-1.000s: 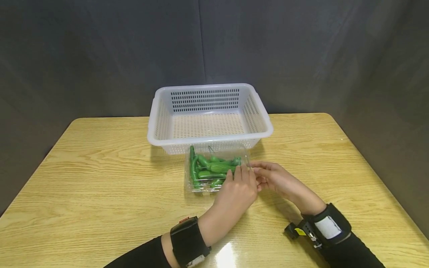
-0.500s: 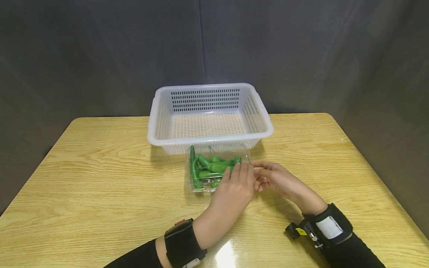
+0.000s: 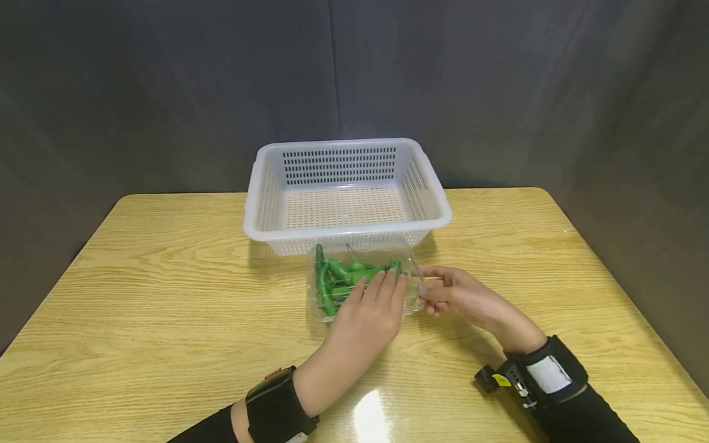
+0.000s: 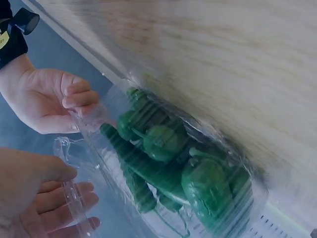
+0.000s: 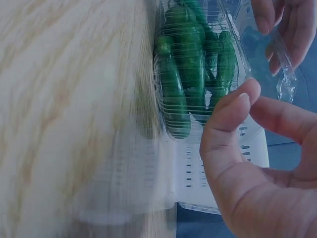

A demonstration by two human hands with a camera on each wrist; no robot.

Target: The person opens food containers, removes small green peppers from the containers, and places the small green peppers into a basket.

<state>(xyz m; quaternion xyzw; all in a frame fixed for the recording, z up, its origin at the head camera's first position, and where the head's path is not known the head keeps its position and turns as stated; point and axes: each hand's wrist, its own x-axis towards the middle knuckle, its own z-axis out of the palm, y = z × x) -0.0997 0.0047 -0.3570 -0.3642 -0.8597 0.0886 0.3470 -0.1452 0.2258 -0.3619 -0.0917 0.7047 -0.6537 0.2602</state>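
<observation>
A clear plastic clamshell box [image 3: 313, 289] lies in front of the basket, with several green vegetables [image 4: 148, 168] inside, some long like chili peppers and others rounder. My left hand [image 3: 368, 320] reaches over the box from the near side. In the left wrist view its thumb and fingers grip the edge of the clear lid [image 4: 74, 198], which stands apart from the base's rim. At the box's right end, my right hand [image 3: 462, 298] pinches the rim between thumb and forefinger. The left hand hides part of the vegetables in the head view.
Right behind the box stands a white perforated plastic basket [image 3: 343, 232], with nothing visible in it. Both rest on a wood-grain table [image 3: 166, 295]. A dark grey curtain [image 3: 194, 92] hangs behind the table.
My left hand has shifted left and a little toward me, drawing the lid's edge away from the base. The right hand has barely moved and keeps hold of the rim.
</observation>
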